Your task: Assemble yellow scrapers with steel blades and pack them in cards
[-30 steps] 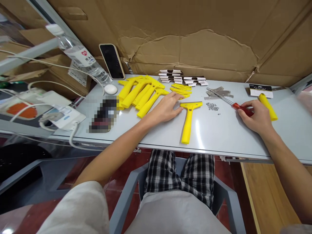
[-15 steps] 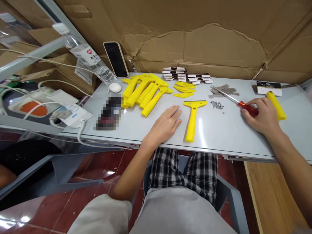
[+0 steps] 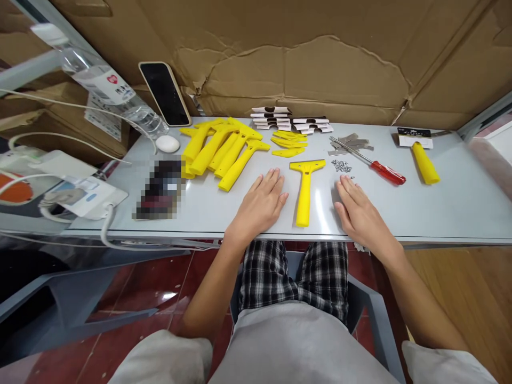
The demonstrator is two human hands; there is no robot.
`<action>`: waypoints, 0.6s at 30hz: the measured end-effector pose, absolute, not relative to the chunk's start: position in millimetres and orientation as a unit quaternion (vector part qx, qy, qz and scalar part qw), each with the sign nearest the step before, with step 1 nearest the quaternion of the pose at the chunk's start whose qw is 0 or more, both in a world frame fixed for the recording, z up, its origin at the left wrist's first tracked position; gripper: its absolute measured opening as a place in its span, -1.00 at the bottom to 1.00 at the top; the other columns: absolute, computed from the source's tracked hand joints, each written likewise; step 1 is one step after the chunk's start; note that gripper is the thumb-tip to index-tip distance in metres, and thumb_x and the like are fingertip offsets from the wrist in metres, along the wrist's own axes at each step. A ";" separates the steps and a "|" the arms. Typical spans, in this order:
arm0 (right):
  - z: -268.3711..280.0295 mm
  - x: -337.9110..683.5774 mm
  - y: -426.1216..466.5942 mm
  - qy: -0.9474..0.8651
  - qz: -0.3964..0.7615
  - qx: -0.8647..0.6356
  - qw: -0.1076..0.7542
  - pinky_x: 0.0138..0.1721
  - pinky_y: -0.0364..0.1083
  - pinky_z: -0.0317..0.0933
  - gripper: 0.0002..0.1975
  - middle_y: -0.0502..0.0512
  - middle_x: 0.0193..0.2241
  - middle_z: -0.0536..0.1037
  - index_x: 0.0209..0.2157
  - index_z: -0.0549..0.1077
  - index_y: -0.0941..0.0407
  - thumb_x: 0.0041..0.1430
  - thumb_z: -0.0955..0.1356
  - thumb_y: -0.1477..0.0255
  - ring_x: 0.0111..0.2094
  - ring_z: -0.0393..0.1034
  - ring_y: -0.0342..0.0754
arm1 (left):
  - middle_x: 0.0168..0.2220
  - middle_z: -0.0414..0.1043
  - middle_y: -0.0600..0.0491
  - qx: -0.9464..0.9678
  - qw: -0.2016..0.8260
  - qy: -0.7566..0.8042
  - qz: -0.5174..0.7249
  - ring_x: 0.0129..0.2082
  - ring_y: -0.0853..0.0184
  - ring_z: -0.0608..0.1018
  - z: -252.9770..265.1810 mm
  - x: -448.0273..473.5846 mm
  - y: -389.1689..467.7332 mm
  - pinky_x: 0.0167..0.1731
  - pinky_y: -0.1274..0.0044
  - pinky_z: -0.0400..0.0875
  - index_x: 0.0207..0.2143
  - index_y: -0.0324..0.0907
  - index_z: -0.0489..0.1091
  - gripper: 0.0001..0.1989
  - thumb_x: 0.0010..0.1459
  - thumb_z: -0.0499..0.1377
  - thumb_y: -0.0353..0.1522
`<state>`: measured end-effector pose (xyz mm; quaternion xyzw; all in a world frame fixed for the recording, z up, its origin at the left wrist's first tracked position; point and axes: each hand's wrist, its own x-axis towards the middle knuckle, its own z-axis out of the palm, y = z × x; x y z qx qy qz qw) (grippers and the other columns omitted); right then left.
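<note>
My left hand (image 3: 262,201) lies flat on the grey table, fingers stretched out, left of a yellow scraper handle (image 3: 304,194). On that handle's other side, my right hand (image 3: 360,210) also rests flat and holds nothing. Just beyond its fingertips is a heap of small screws (image 3: 341,166). A screwdriver with a red handle (image 3: 387,173) lies to the right, its tip over a pile of metal blades (image 3: 352,143). Several more yellow scraper handles (image 3: 218,152) are heaped at the left, beside a stack of flat yellow pieces (image 3: 289,143).
Folded white cards (image 3: 272,118) stand stacked at the back, against a cardboard wall (image 3: 340,74). A scraper (image 3: 425,164) with a black-and-white card lies far right. On the left are a phone (image 3: 166,95), a water bottle (image 3: 116,88), a white oval object (image 3: 167,143) and cables with a power strip (image 3: 86,194).
My right hand has let go of the screwdriver, leaving it on the table, and has come left to lie flat beside the scraper handle. The view has turned slightly rightward.
</note>
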<state>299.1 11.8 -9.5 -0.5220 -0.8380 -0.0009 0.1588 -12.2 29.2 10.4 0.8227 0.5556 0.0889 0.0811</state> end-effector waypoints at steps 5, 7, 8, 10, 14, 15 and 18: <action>0.9 292.9 18.1 -0.833 0.056 -0.546 0.071 0.80 0.36 -0.01 -0.13 0.24 0.68 -0.07 0.68 0.15 0.32 0.67 -0.04 0.04 0.76 -0.11 0.16 | 0.72 -0.05 -0.34 0.828 0.065 0.554 0.063 0.76 -0.01 0.03 10.0 -11.4 27.7 0.74 0.11 -0.06 0.64 -0.53 0.14 -0.27 0.67 -0.18 -0.21; 5.7 286.6 18.9 -0.829 0.062 -0.555 0.044 0.80 0.36 -0.05 -0.11 0.24 0.68 -0.12 0.70 0.10 0.33 0.67 -0.06 0.03 0.77 -0.16 0.17 | 0.73 -0.06 -0.33 0.829 0.061 0.552 0.061 0.76 -0.01 0.01 8.7 -11.6 27.3 0.74 0.11 -0.08 0.65 -0.51 0.12 -0.27 0.66 -0.16 -0.20; 7.5 282.2 18.9 -0.827 0.064 -0.558 0.034 0.81 0.37 -0.08 -0.10 0.23 0.69 -0.14 0.70 0.08 0.32 0.66 -0.07 0.02 0.78 -0.19 0.17 | 0.73 -0.08 -0.33 0.830 0.060 0.552 0.059 0.76 -0.01 0.00 8.2 -11.6 27.1 0.74 0.10 -0.09 0.65 -0.51 0.11 -0.26 0.66 -0.15 -0.20; 9.7 272.5 18.5 -0.824 0.067 -0.562 0.020 0.82 0.36 -0.12 -0.09 0.21 0.69 -0.19 0.71 0.05 0.31 0.66 -0.09 0.01 0.78 -0.24 0.15 | 0.73 -0.11 -0.34 0.830 0.058 0.552 0.052 0.76 -0.03 -0.02 8.0 -11.5 26.3 0.74 0.09 -0.10 0.66 -0.54 0.08 -0.25 0.64 -0.13 -0.21; 9.4 258.8 17.8 -0.812 0.060 -0.580 -0.002 0.83 0.35 -0.18 -0.09 0.16 0.70 -0.22 0.72 0.04 0.28 0.65 -0.10 0.01 0.79 -0.29 0.12 | 0.74 -0.14 -0.35 0.830 0.058 0.553 0.052 0.77 -0.02 -0.04 9.5 -11.0 23.7 0.74 0.09 -0.10 0.67 -0.52 0.05 -0.21 0.58 -0.05 -0.21; 8.7 257.5 17.6 -0.810 0.057 -0.583 -0.004 0.83 0.34 -0.20 -0.10 0.15 0.70 -0.21 0.72 0.05 0.28 0.65 -0.10 0.01 0.79 -0.29 0.11 | 0.74 -0.14 -0.35 0.830 0.058 0.552 0.055 0.77 -0.02 -0.04 9.8 -10.9 23.0 0.74 0.10 -0.10 0.67 -0.51 0.05 -0.20 0.57 -0.02 -0.19; 6.5 257.3 16.6 -0.812 0.049 -0.582 0.005 0.83 0.33 -0.20 -0.10 0.15 0.69 -0.18 0.71 0.07 0.29 0.65 -0.08 0.02 0.79 -0.27 0.11 | 0.74 -0.16 -0.39 0.830 0.061 0.552 0.057 0.77 -0.05 -0.04 9.7 -10.7 21.9 0.74 0.09 -0.10 0.66 -0.53 0.05 -0.15 0.56 0.02 -0.13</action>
